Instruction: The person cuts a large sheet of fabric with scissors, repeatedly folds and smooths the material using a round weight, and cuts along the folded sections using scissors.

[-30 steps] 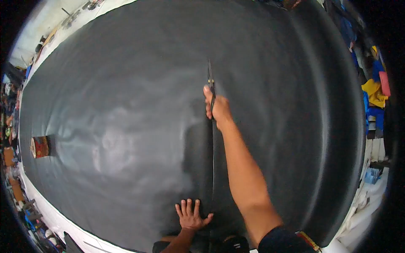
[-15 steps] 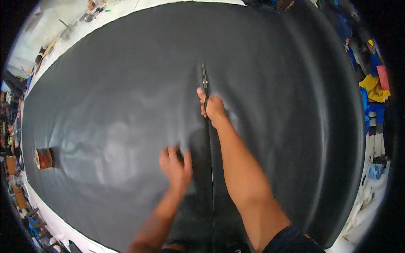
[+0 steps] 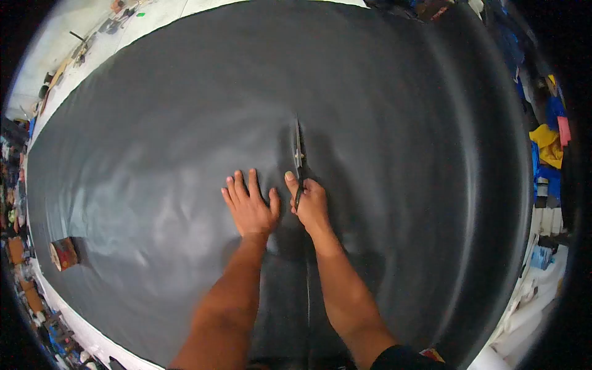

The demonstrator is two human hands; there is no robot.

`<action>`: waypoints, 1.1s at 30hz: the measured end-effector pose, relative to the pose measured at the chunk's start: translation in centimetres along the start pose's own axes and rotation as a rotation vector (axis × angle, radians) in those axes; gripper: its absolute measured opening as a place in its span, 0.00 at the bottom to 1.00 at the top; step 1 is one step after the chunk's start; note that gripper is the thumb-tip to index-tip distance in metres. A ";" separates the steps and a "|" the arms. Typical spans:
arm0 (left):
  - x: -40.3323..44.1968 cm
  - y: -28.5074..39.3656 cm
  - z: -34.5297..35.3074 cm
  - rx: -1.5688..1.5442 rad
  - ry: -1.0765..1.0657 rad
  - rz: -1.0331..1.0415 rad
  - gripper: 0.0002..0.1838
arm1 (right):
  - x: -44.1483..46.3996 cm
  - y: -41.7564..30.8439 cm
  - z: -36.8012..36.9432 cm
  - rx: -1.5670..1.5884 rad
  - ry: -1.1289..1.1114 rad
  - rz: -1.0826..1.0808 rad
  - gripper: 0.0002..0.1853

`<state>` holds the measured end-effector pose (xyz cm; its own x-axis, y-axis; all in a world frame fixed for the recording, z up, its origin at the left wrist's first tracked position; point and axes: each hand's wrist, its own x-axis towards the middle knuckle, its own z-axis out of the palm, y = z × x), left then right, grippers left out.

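A broad black sheet (image 3: 154,154) fills most of the view, spread over a white table (image 3: 163,13) and curving up in a long, glossy fold at the right side. Near the middle of the sheet, two bare hands are close together, reaching in from the near side where the person stands. The left hand (image 3: 251,213) lies palm down, fingers spread, on the sheet. Just beside it, the right hand (image 3: 313,206) has its fingers closed around the handles of the scissors (image 3: 298,148), which point away from the person; I can't tell how far apart the blades are. Well off to the left, a small reddish block (image 3: 64,254) rests on the sheet near its edge. Thinnest of all is the slit (image 3: 308,290), a pale line running from below the right hand toward the person. So the sheet looks parted on the near side, while beyond the blade tips it appears whole.
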<state>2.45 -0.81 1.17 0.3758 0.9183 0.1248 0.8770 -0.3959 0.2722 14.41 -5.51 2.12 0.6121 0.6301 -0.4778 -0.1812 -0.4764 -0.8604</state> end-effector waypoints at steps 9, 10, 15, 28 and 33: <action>0.2 0.0 0.0 -0.025 -0.040 -0.012 0.35 | 10.6 -8.3 1.1 0.155 -0.085 0.079 0.29; 0.0 0.0 -0.2 -0.020 -0.065 -0.016 0.35 | 12.1 -8.7 1.3 0.129 -0.068 0.073 0.29; -0.1 0.0 0.3 -0.022 -0.086 -0.029 0.35 | 14.3 -9.3 1.3 0.127 -0.095 0.026 0.28; -0.6 -0.2 0.4 0.000 -0.122 -0.004 0.37 | 27.1 -16.5 3.6 0.191 -0.105 0.047 0.29; -0.8 -0.4 0.8 0.004 -0.127 -0.009 0.37 | 27.8 -16.8 3.2 0.128 -0.102 0.028 0.29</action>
<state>2.00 -1.39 0.23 0.4022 0.9155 -0.0001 0.8818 -0.3874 0.2689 31.97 21.99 2.73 0.5255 0.6794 -0.5121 -0.2982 -0.4166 -0.8588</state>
